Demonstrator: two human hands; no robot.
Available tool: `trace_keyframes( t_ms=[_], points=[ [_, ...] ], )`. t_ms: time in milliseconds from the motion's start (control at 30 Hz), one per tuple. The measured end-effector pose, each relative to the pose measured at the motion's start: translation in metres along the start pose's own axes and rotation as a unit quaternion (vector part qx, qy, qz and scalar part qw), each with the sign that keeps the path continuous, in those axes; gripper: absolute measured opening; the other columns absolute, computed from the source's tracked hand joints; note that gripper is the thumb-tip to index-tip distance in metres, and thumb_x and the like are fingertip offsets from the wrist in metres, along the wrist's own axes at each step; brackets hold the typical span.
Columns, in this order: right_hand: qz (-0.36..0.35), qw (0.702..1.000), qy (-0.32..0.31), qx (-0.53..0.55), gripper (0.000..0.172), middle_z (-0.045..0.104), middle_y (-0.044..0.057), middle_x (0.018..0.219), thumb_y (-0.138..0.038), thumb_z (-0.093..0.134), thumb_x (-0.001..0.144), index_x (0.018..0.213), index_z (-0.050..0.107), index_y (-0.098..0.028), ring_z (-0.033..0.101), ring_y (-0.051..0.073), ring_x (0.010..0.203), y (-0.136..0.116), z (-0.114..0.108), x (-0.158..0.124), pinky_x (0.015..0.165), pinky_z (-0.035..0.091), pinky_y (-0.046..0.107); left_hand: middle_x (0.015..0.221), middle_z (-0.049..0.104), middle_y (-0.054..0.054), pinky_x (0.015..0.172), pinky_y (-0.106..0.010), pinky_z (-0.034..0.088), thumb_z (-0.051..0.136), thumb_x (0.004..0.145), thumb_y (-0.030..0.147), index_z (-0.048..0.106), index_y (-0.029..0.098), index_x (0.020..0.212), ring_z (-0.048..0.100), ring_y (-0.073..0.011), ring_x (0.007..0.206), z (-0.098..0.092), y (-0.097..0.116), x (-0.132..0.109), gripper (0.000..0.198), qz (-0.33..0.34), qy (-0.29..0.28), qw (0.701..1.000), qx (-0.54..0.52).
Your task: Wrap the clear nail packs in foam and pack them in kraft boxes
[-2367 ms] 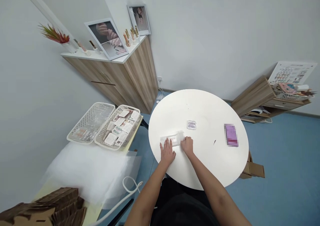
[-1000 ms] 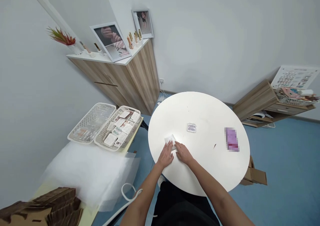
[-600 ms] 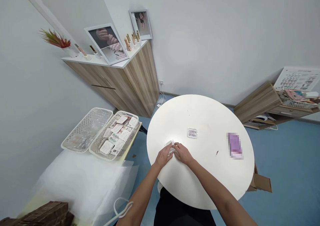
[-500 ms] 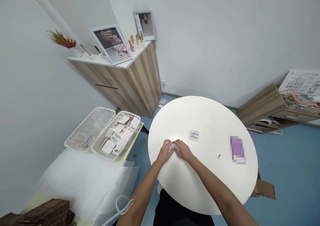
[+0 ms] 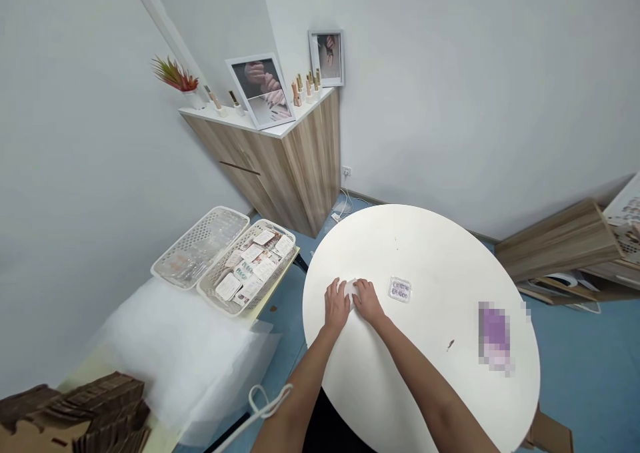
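Sitting bottom left: flat cardboard sheets [image 5: 85, 416] beside soft white plastic sheeting [image 5: 175, 353]. Standing just past those, two white plastic baskets [image 5: 200, 247], one holding clear bags, other holding printed cards. Reaching onto the round white table [image 5: 430, 253], L hand [image 5: 337, 304] lying open, palm down, fingers spread, edge just touching a small folded white packet [image 5: 351, 290]. Packet sitting on table btwn both hands. R hand [image 5: 367, 301] also open, palm down, resting against packet's right side, no closed grip. Lying just right of that: small clear plastic case [image 5: 399, 289]. Sitting further right, near table edge: pixelated purple box [image 5: 494, 333].
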State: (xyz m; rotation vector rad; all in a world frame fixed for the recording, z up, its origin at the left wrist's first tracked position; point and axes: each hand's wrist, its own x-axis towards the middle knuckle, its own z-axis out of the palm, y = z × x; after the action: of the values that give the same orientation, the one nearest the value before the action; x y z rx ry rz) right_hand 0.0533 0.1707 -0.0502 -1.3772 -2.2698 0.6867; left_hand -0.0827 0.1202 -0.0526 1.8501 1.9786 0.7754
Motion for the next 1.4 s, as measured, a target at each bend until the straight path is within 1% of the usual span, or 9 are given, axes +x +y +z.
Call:
trace_keyframes(
  t_ms=[100,200,367,533,733,867,1000,1200,1400],
  points=[
    [-0.001,0.999,0.018,0.041,0.034,0.051,0.013,0.128,-0.013,0.041,0.087,0.117,0.054,-0.019,0.05,0.025,0.116,0.001,-0.01,-0.01,0.099,0.045,0.045,0.145,0.044,-0.011,0.104,-0.054,0.037,0.042,0.093,0.028,0.047,0.025,0.134,0.042,-0.0322,0.128,0.005,-0.001,-0.026,0.041,0.083,-0.04,0.994,0.052],
    [0.009,0.997,0.045,0.061,0.034,0.049,0.012,0.13,-0.017,0.038,0.09,0.12,0.052,-0.02,0.048,0.024,0.121,0.012,-0.03,-0.021,0.101,0.044,0.045,0.139,0.049,-0.01,0.099,-0.052,0.042,0.04,0.094,0.026,0.05,0.028,0.13,0.045,-0.032,0.124,0.012,-0.001,-0.028,0.038,0.076,-0.044,0.993,0.075],
    [0.044,0.994,0.096,0.021,0.031,0.051,0.012,0.124,-0.021,0.04,0.09,0.119,0.052,-0.021,0.046,0.027,0.119,0.051,-0.062,-0.043,0.101,0.042,0.05,0.13,0.053,-0.009,0.092,-0.05,0.049,0.04,0.092,0.017,0.055,0.027,0.122,0.047,-0.0308,0.12,0.027,0.013,0.023,0.035,0.056,-0.002,0.995,0.082],
    [0.051,0.992,0.115,-0.023,0.036,0.051,0.011,0.125,-0.023,0.043,0.087,0.122,0.049,-0.023,0.047,0.029,0.116,0.092,-0.079,-0.064,0.097,0.044,0.051,0.128,0.055,-0.008,0.085,-0.048,0.054,0.038,0.089,0.01,0.055,0.028,0.121,0.049,-0.0307,0.118,0.044,0.024,0.07,0.04,0.049,0.041,0.995,0.083],
    [0.022,0.992,0.115,-0.052,0.037,0.051,0.012,0.125,-0.024,0.044,0.086,0.123,0.048,-0.024,0.047,0.03,0.116,0.104,-0.083,-0.07,0.096,0.044,0.052,0.137,0.052,-0.01,0.097,-0.055,0.046,0.046,0.086,0.014,0.054,0.025,0.126,0.045,-0.0336,0.127,0.045,0.034,0.077,0.041,0.023,0.019,0.998,0.046],
    [-0.025,0.993,0.104,-0.046,0.036,0.051,0.013,0.126,-0.028,0.042,0.089,0.125,0.047,-0.023,0.046,0.031,0.117,0.079,-0.075,-0.056,0.096,0.042,0.053,0.154,0.034,-0.009,0.113,-0.062,0.025,0.05,0.083,0.018,0.042,0.025,0.14,0.03,-0.0335,0.141,0.022,0.033,0.04,0.058,0.053,0.01,0.997,0.049],
    [-0.093,0.993,0.073,-0.023,0.039,0.05,0.013,0.128,-0.029,0.039,0.092,0.13,0.044,-0.022,0.045,0.031,0.12,0.026,-0.053,-0.032,0.099,0.041,0.053,0.156,0.031,-0.008,0.115,-0.06,0.023,0.044,0.084,0.015,0.043,0.024,0.139,0.022,-0.0284,0.146,-0.019,0.006,-0.025,0.055,0.004,0.043,0.997,0.065],
    [-0.211,0.977,-0.008,0.022,0.041,0.051,0.015,0.128,-0.028,0.038,0.093,0.133,0.043,-0.02,0.046,0.03,0.121,-0.084,0.004,-0.01,0.097,0.043,0.051,0.144,0.049,-0.011,0.115,-0.056,0.03,0.038,0.088,0.014,0.051,0.02,0.13,0.037,-0.0263,0.139,-0.1,-0.075,-0.133,0.044,-0.122,0.134,0.978,0.1],
    [-0.289,0.952,-0.092,0.04,0.041,0.054,0.014,0.124,-0.024,0.04,0.091,0.132,0.045,-0.02,0.05,0.029,0.116,-0.186,0.071,-0.019,0.097,0.045,0.051,0.137,0.055,-0.012,0.113,-0.053,0.035,0.039,0.092,0.023,0.047,0.02,0.134,0.046,-0.0245,0.133,-0.178,-0.164,-0.227,0.043,-0.2,0.175,0.954,0.137]
  ],
)
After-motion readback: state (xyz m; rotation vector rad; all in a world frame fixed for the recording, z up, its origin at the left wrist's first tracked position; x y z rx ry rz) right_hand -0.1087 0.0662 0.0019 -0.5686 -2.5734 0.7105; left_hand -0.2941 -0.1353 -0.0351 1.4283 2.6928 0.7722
